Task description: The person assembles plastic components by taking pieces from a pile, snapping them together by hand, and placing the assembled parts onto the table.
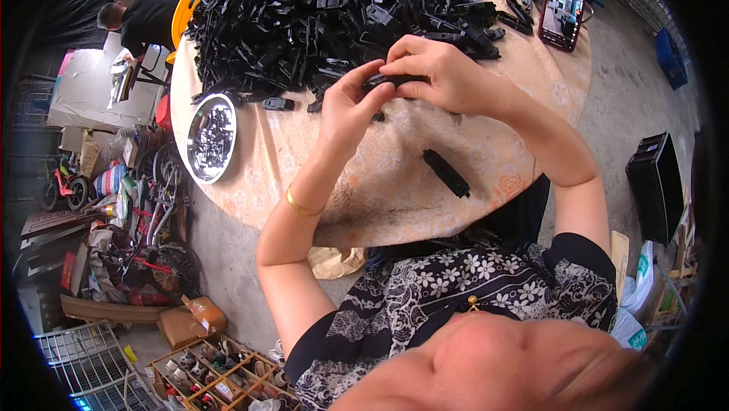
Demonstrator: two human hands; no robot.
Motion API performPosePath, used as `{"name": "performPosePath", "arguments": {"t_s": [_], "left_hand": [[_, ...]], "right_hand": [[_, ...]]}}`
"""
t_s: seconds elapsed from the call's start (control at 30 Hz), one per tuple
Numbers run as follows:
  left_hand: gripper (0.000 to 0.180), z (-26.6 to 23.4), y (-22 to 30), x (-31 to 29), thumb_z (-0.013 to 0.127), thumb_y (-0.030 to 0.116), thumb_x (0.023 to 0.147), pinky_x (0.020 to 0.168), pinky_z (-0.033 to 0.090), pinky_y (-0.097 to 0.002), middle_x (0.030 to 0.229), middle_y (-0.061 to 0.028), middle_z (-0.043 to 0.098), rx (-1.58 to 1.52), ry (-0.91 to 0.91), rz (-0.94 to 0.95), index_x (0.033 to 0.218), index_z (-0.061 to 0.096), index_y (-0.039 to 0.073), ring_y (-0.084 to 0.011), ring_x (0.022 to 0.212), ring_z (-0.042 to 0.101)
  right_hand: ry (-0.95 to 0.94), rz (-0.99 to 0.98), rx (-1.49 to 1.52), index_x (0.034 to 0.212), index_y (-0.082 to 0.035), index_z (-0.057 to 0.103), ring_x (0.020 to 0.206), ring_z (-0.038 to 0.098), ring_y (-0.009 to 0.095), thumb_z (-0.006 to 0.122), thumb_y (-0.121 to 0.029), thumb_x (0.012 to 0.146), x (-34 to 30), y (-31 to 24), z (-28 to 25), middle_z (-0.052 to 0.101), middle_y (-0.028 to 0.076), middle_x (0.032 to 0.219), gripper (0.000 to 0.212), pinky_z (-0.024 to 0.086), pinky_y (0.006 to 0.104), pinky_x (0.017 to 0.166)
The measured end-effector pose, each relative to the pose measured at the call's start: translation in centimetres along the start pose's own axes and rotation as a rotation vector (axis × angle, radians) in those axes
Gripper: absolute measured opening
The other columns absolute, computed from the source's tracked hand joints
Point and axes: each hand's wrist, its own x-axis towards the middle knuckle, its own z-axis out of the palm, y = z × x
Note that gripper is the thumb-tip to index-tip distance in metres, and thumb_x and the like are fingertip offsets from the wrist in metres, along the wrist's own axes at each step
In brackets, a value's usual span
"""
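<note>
Both my hands meet over the round table with a patterned cloth (364, 206), at the near edge of a big heap of black plastic parts (304, 24). Between them is a small black plastic part (402, 79). My left hand (351, 103) pinches its left end with thumb and fingers. From the right, my right hand (444, 75) closes over the other end, so much of the part is hidden. A single long black plastic part (446, 173) lies apart on the cloth, nearer to me. Left of my hands stands a white oval dish (230, 154) of small shiny metal pieces (212, 138).
A phone (563, 7) with a lit screen stands at the table's right. Behind a yellow chair back (184, 12), another person (144, 24) is bent over. Bicycles (163, 259) and boxes crowd the left floor; a black crate (654, 183) stands right.
</note>
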Motion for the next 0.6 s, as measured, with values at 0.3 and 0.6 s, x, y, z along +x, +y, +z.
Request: {"name": "performPosePath", "arguments": {"t_s": [0.3,0.6], "left_hand": [[0.037,0.7,0.3,-0.3,0.068,0.001,0.075,0.063,0.047,-0.02,0.091,-0.0065,0.065,0.357,0.062,0.342,0.111,0.058,-0.001,-0.0069,0.074,0.057],[0.034,0.6,0.1,-0.1,0.065,-0.001,0.079,0.074,0.047,-0.0184,0.097,-0.0057,0.062,0.182,-0.124,0.226,0.111,0.056,-0.004,-0.0078,0.083,0.057]], "right_hand": [[-0.159,0.2,-0.117,0.098,-0.001,0.062,0.079,0.059,0.029,0.073,-0.027,0.066,0.1,0.0,-2.1,0.062,0.014,0.082,0.042,0.045,0.0348,0.074],[-0.177,0.198,-0.162,0.093,-0.003,0.063,0.07,0.061,0.029,0.071,-0.027,0.068,-0.3,-0.6,-3.4,0.063,0.013,0.079,0.036,0.048,0.0345,0.062]]}}
